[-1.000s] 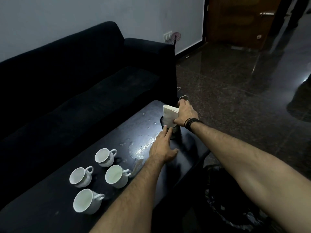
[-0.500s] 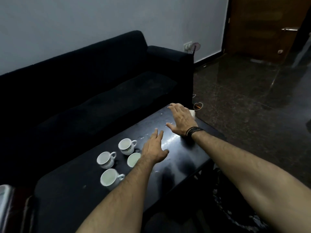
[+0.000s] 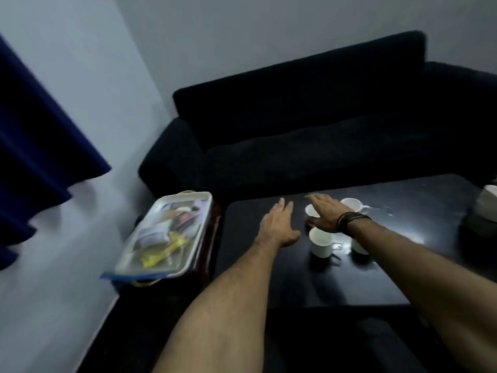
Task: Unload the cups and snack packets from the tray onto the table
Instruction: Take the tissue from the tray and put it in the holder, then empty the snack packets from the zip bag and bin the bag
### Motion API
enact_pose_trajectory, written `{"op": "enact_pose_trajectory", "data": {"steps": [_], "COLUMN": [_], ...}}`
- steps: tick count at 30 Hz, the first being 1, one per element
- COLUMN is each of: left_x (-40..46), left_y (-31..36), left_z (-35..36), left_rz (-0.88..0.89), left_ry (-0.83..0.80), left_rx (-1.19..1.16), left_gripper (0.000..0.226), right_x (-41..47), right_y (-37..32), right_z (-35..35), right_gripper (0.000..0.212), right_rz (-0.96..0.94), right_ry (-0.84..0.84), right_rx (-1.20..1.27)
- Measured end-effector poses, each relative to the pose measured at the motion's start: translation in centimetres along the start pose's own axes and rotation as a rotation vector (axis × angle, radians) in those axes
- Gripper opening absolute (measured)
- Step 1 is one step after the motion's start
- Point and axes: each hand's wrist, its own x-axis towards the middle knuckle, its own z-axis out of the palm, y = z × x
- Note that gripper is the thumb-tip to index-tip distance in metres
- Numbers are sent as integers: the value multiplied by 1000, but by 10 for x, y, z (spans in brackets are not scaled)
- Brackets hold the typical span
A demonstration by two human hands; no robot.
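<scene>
A white tray (image 3: 197, 197) rests on a small stand left of the black table (image 3: 269, 278). Yellow snack packets (image 3: 164, 250) and other packets (image 3: 161, 232) lie in it. Several white cups stand on the table: one (image 3: 321, 242) in front, one (image 3: 352, 204) behind, and two partly hidden under my right arm. My left hand (image 3: 278, 227) hovers open above the table's left part. My right hand (image 3: 324, 215), with a dark wristband, is open over the cups. Neither hand holds anything.
A black sofa (image 3: 322, 130) runs behind the table. A blue curtain (image 3: 35, 130) hangs at the left against the pale wall. A white holder (image 3: 488, 203) stands at the table's far right edge.
The view has swung left, bringing the tray into sight. Both hands have left the holder at the table's right end and moved leftward, now open over the cups.
</scene>
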Motion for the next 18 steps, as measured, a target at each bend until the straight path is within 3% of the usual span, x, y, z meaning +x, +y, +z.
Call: {"op": "enact_pose_trajectory", "data": {"steps": [8,18], "left_x": [-75,-128], "left_y": [-153,-261], "left_z": [-39,-17], "left_rz": [-248,-497], "left_ry": [61,139], "left_rx": [13,-102], "left_gripper": [91,75], "right_x": [45,83], "right_y": [-157,-282], "right_z": [32,96], "right_gripper": [71,57], "right_rz": [-216,-324], "right_ry": [-113,-180], "right_rx": [-23,161]}}
